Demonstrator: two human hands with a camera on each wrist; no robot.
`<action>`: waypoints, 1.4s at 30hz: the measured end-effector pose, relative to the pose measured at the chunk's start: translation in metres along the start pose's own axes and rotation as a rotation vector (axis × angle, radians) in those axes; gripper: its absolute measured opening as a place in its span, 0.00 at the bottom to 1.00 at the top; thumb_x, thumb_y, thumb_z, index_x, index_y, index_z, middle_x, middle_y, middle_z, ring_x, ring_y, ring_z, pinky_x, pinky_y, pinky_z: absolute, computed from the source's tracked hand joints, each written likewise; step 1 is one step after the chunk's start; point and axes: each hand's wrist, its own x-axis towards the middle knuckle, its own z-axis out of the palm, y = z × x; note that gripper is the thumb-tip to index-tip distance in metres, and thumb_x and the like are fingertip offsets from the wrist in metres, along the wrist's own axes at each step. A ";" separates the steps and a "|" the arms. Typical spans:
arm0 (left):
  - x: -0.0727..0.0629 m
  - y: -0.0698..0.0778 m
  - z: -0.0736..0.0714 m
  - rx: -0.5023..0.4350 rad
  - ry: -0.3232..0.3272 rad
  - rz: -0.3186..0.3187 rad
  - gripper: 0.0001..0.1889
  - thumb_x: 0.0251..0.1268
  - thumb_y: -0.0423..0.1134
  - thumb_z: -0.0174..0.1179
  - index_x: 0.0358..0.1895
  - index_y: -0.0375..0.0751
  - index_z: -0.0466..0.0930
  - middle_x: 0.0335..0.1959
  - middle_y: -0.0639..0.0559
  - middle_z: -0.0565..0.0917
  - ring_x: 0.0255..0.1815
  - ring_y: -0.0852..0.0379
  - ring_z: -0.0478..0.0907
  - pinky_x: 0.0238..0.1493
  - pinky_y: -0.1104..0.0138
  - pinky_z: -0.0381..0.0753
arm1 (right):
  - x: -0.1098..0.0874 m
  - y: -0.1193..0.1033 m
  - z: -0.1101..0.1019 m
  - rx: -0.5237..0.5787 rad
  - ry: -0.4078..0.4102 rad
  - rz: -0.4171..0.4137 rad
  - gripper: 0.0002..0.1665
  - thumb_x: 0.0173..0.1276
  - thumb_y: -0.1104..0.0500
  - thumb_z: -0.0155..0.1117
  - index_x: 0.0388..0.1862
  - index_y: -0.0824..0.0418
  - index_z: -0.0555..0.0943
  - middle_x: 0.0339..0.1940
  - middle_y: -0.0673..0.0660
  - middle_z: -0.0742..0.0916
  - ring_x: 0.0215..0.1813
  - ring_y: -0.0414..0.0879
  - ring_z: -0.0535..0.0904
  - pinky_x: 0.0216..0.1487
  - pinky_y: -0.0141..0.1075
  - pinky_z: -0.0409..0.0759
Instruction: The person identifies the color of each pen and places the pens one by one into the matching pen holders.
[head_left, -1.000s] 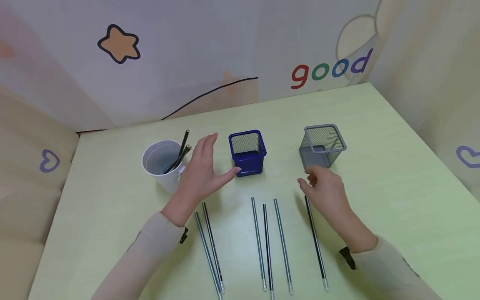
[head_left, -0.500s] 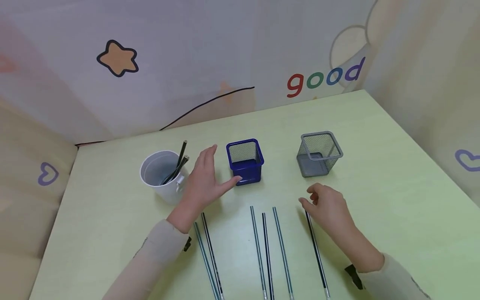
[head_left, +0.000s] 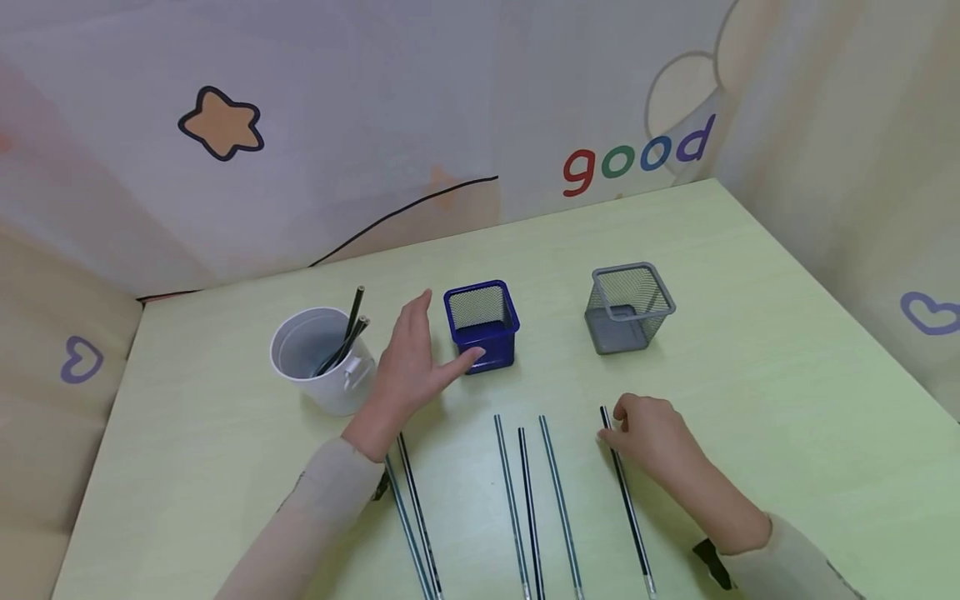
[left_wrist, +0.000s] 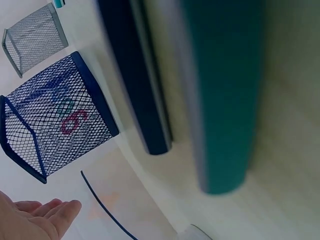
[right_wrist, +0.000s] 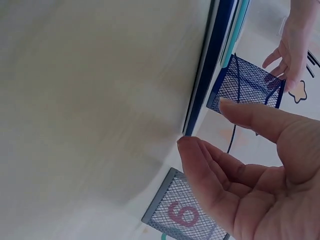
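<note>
My right hand (head_left: 652, 433) reaches over the far end of a dark striped pencil (head_left: 630, 517) on the table, thumb on one side and fingers on the other. In the right wrist view a gap shows between thumb and index finger, the index fingertip right at the pencil's end. My left hand (head_left: 408, 362) hovers between a white cup (head_left: 330, 397) and a blue mesh pen holder (head_left: 491, 340), fingers straight, thumb spread, holding nothing. Several dark pencils stand in the cup. Below it, a teal pencil (left_wrist: 225, 110) and a dark pencil (left_wrist: 135, 85) lie side by side.
A grey mesh pen holder (head_left: 618, 331) stands beyond my right hand. Between the hands lie two teal pencils (head_left: 560, 500) and a dark pencil (head_left: 529, 508), roughly parallel. A printed curtain (head_left: 375, 108) borders the back of the pale green table (head_left: 750, 375).
My right hand has come back toward me along the dark pencil, so the pencil's far end now shows past the fingers. The left hand stays beside the cup. The view has shifted slightly.
</note>
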 end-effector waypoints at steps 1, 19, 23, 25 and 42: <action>0.000 0.000 0.000 -0.005 -0.004 -0.005 0.53 0.54 0.65 0.61 0.74 0.34 0.47 0.73 0.39 0.57 0.72 0.44 0.58 0.66 0.51 0.68 | 0.000 0.000 0.000 -0.003 -0.009 0.003 0.13 0.59 0.60 0.68 0.31 0.69 0.76 0.24 0.56 0.79 0.25 0.46 0.71 0.25 0.35 0.71; 0.007 0.002 0.001 -0.042 -0.096 -0.050 0.52 0.59 0.67 0.54 0.76 0.39 0.43 0.75 0.41 0.54 0.74 0.44 0.54 0.69 0.49 0.62 | 0.006 0.003 0.002 -0.081 -0.116 0.022 0.10 0.60 0.61 0.65 0.25 0.65 0.75 0.22 0.54 0.78 0.24 0.46 0.71 0.23 0.35 0.70; 0.009 0.002 0.002 -0.032 -0.098 -0.053 0.51 0.59 0.68 0.54 0.76 0.39 0.43 0.75 0.41 0.55 0.74 0.44 0.55 0.69 0.49 0.62 | 0.006 0.004 0.002 -0.077 -0.133 0.036 0.08 0.59 0.63 0.63 0.25 0.65 0.75 0.21 0.55 0.78 0.24 0.46 0.71 0.23 0.35 0.70; 0.010 0.002 0.002 -0.029 -0.095 -0.053 0.51 0.59 0.67 0.54 0.76 0.39 0.44 0.75 0.41 0.55 0.74 0.44 0.55 0.69 0.50 0.63 | 0.007 0.004 0.002 -0.075 -0.133 0.036 0.08 0.59 0.63 0.63 0.24 0.65 0.74 0.21 0.55 0.77 0.23 0.46 0.71 0.23 0.34 0.69; 0.014 0.000 0.004 -0.104 -0.106 -0.051 0.50 0.58 0.64 0.58 0.75 0.40 0.46 0.74 0.43 0.57 0.74 0.46 0.56 0.71 0.51 0.60 | 0.007 0.004 0.003 -0.028 -0.170 0.010 0.16 0.55 0.65 0.61 0.10 0.59 0.69 0.11 0.49 0.69 0.16 0.41 0.64 0.18 0.30 0.64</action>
